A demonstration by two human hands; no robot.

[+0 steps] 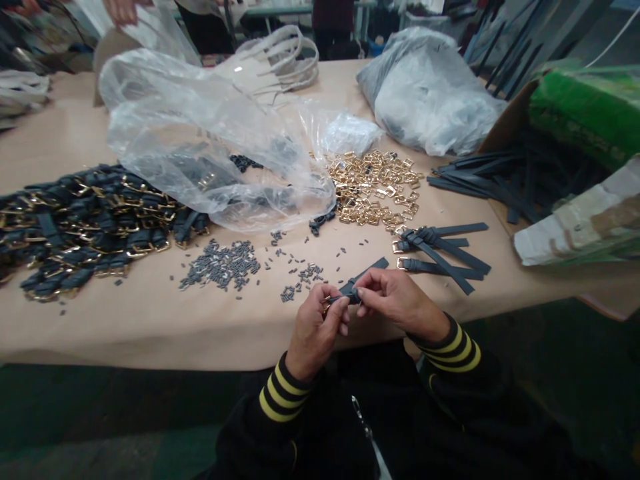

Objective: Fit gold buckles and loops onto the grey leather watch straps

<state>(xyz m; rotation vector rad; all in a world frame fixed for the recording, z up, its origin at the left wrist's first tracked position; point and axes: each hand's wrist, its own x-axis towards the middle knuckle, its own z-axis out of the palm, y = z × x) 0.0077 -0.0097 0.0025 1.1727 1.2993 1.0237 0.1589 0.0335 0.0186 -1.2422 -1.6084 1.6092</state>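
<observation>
Over the front edge of the table, a dark strap (367,272) is pinched between both hands. My left hand (320,320) is closed on its near end, where a bit of gold buckle shows at the fingers. My right hand (395,300) pinches the same strap from the other side, thumb and fingertips together at a small dark piece. The fingers partly hide that spot. To the right lie several buckled straps (440,250), crossed over one another. Small dark oblong pieces (305,277) are scattered just beyond my left hand.
A heap of gold buckles (375,187) lies behind my hands. Clear plastic bags (210,133) cover the table's middle. At left is a pile of buckled straps (90,220); at right, loose straps (510,173) spill from a box. Another person's hand (120,12) is at the far left.
</observation>
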